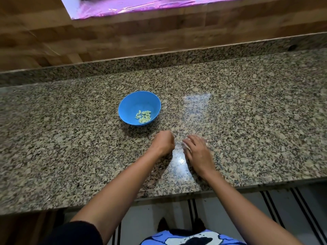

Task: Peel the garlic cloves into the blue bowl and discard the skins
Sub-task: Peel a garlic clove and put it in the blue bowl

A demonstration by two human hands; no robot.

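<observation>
The person wears a black sleeve (77, 233) and blue patterned garment (192, 238).

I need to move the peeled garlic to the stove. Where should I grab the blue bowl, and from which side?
Probably the rim of the blue bowl on its far-left side, thumb inside, fingers under the outer wall. It stands upright with a thin open rim, and the cloves lie against the near-right wall, leaving the far-left side bare.
</observation>
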